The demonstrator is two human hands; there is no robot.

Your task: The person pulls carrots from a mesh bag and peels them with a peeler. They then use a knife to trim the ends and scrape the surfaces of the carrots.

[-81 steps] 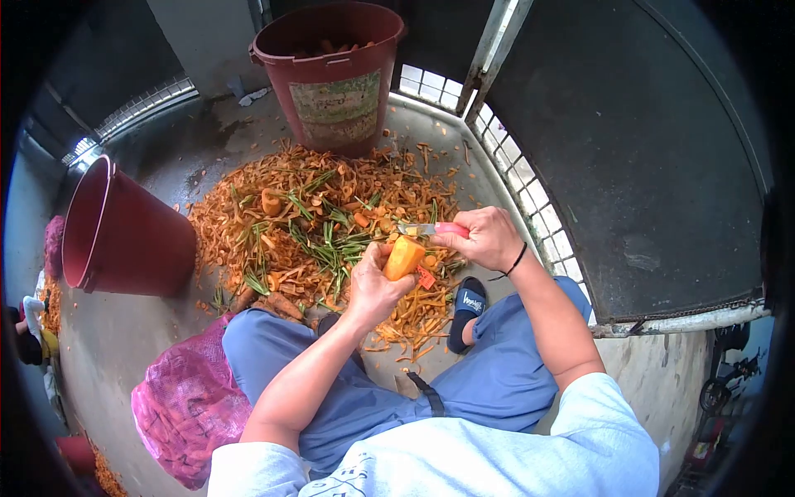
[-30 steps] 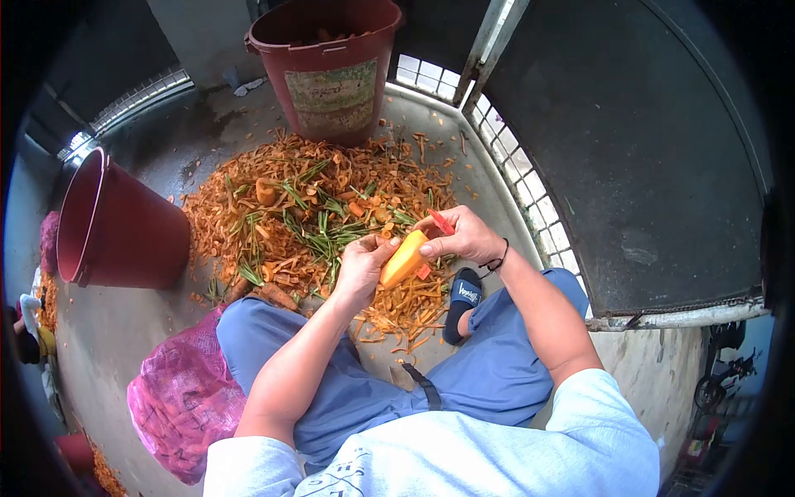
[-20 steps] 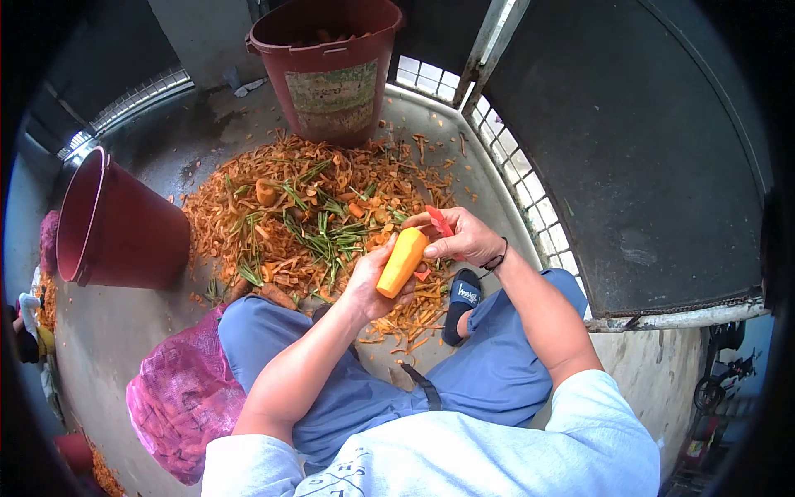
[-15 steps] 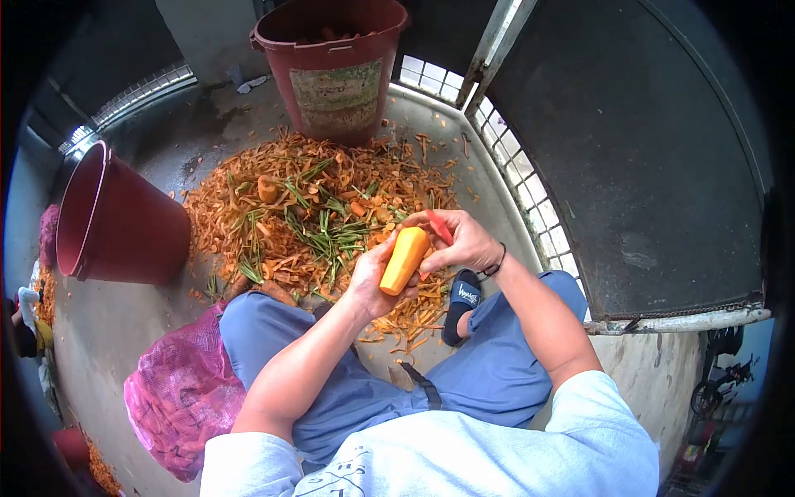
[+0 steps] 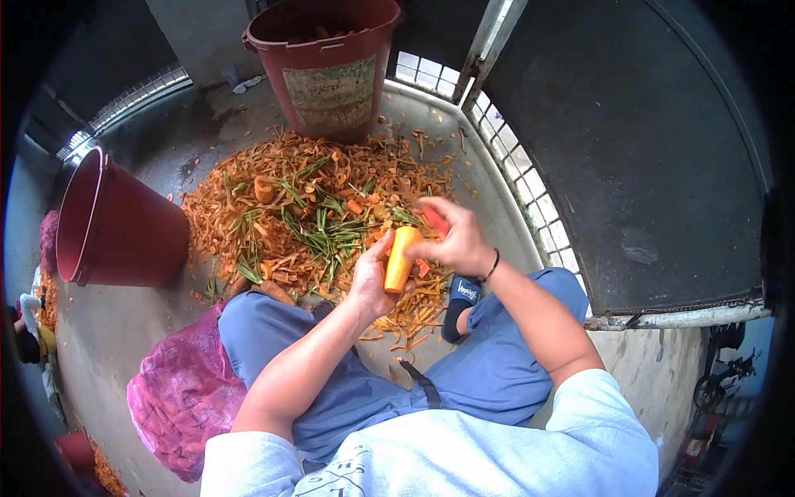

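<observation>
An orange peeled carrot (image 5: 399, 259) stands nearly upright in my left hand (image 5: 373, 273), whose fingers wrap round its left side and lower end. My right hand (image 5: 457, 240), slightly blurred, is closed round a red-handled tool (image 5: 436, 220) just right of the carrot's top. The tool's working end cannot be made out. Below and beyond both hands spreads a heap of orange peelings (image 5: 240, 186) mixed with green stalks (image 5: 327, 240). A few carrot pieces (image 5: 265, 189) lie on the heap.
Behind the heap stands a dark red bucket (image 5: 335, 91) holding carrots. Another red bucket (image 5: 132, 219) tilts on its side at the left. A pink mesh sack (image 5: 186, 389) of carrots rests beside my left knee. Dark panels and a white grille (image 5: 523, 170) border the right.
My right hand has moved slightly right and up, away from the carrot's top, with the red tool in it. The carrot has turned a little more upright in my left hand.
</observation>
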